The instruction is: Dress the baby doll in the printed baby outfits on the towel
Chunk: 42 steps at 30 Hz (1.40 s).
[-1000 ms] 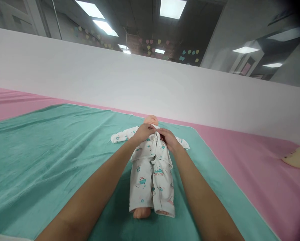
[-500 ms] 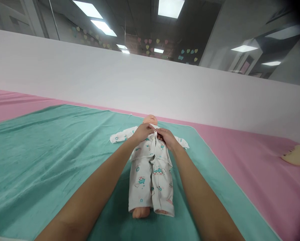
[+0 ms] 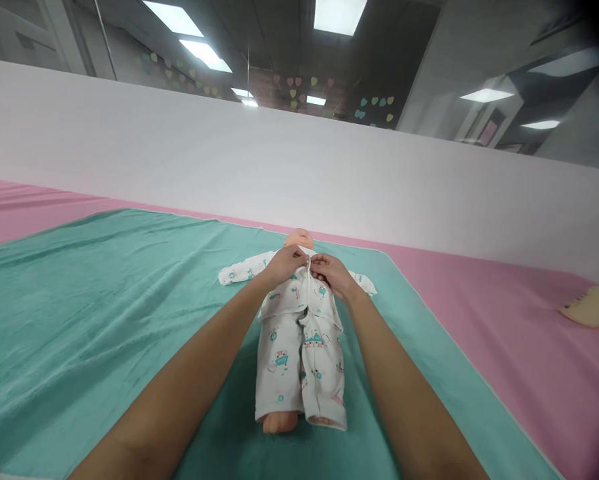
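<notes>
The shirt [image 3: 290, 295] was on the doll [image 3: 299, 237], on the green sheet [image 3: 104, 300]. Your left hand [image 3: 283, 262] and right hand [image 3: 332, 272] pinched its front edges at the far end. It looked soft and light, best held there.

On the doll [image 3: 299, 237] before you, the shirt [image 3: 285, 303] is white, scattered with small teal and dark prints. Nearer you, the trousers [image 3: 278, 377] repeat that white ground with teal figures, plus a pink patch low on the right leg. The doll's head and left foot are peach. You have a plain teal sheet [image 3: 129, 307] edged in white, over a plain pink sheet [image 3: 479, 307]. Your far wall [image 3: 279, 173] is white; heart stickers [image 3: 291, 82] beyond show pink, yellow and blue.
</notes>
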{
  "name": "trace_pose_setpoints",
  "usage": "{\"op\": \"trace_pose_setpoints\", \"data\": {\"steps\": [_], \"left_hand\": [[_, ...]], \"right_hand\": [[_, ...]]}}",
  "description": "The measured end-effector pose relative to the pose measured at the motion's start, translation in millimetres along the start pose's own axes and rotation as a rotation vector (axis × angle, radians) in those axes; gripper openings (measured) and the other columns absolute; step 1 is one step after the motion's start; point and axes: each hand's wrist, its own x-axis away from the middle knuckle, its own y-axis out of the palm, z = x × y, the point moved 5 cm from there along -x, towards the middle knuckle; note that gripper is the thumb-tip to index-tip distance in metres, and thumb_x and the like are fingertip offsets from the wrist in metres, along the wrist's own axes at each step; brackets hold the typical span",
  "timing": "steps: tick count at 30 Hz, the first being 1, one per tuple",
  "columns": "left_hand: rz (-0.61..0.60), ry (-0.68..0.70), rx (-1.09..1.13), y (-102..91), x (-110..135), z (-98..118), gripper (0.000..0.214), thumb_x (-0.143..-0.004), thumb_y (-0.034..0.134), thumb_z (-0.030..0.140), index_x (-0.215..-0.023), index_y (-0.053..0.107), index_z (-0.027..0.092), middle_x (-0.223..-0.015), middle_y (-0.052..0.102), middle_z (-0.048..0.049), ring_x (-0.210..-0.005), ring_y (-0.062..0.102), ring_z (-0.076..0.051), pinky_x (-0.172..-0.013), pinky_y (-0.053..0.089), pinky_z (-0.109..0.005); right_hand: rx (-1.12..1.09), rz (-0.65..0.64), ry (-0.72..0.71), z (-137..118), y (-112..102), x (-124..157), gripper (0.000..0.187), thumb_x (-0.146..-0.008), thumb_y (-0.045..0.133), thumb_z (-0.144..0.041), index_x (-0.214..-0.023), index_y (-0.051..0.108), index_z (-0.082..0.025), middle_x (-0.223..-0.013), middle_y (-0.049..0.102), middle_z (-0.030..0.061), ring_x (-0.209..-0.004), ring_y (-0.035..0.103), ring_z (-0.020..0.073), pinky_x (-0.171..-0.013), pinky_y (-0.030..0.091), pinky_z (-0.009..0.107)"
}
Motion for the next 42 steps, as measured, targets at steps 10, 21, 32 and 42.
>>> {"op": "trace_pose_setpoints", "data": {"steps": [10, 21, 32, 42], "left_hand": [[0.044, -0.111, -0.090, 2.8, -1.7, 5.8, 0.020, -0.067, 0.060, 0.028, -0.053, 0.051, 0.017, -0.056, 0.053, -0.0002, -0.058, 0.047, -0.013, -0.050, 0.030, -0.024], [0.065, -0.152, -0.023, -0.3, -2.3, -4.9, 0.018, -0.064, 0.055, 0.022, -0.079, 0.062, 0.016, -0.078, 0.064, -0.0022, -0.068, 0.053, -0.015, -0.057, 0.035, -0.024], [0.052, -0.090, 0.069, 0.8, -2.1, -8.5, 0.007, -0.065, 0.053, 0.017, -0.072, 0.055, 0.017, -0.062, 0.052, 0.0038, -0.056, 0.045, -0.010, -0.052, 0.032, -0.022], [0.037, -0.082, -0.025, 1.0, -3.1, -4.7, 0.020, -0.068, 0.053, 0.018, -0.078, 0.070, 0.015, -0.081, 0.067, -0.0023, -0.072, 0.057, -0.015, -0.063, 0.041, -0.024]], "right_hand": [[0.090, 0.041, -0.062, -2.4, 3.4, -1.1, 0.028, -0.059, 0.066, -0.021, -0.085, 0.057, -0.017, -0.062, 0.055, -0.0047, -0.050, 0.045, 0.0070, -0.047, 0.032, 0.020], [0.079, 0.048, -0.072, -1.4, 2.7, -1.6, 0.030, -0.060, 0.071, -0.027, -0.084, 0.056, -0.017, -0.065, 0.053, -0.0049, -0.050, 0.044, 0.0059, -0.047, 0.033, 0.021], [0.112, 0.094, -0.071, 1.8, 1.8, -4.4, 0.029, -0.060, 0.072, -0.030, -0.080, 0.056, -0.017, -0.060, 0.051, -0.0056, -0.049, 0.043, 0.0065, -0.045, 0.029, 0.020], [0.061, 0.067, -0.069, 1.0, 0.8, -4.1, 0.031, -0.060, 0.073, -0.033, -0.082, 0.057, -0.017, -0.058, 0.050, -0.0055, -0.049, 0.042, 0.0058, -0.045, 0.029, 0.020]]}}
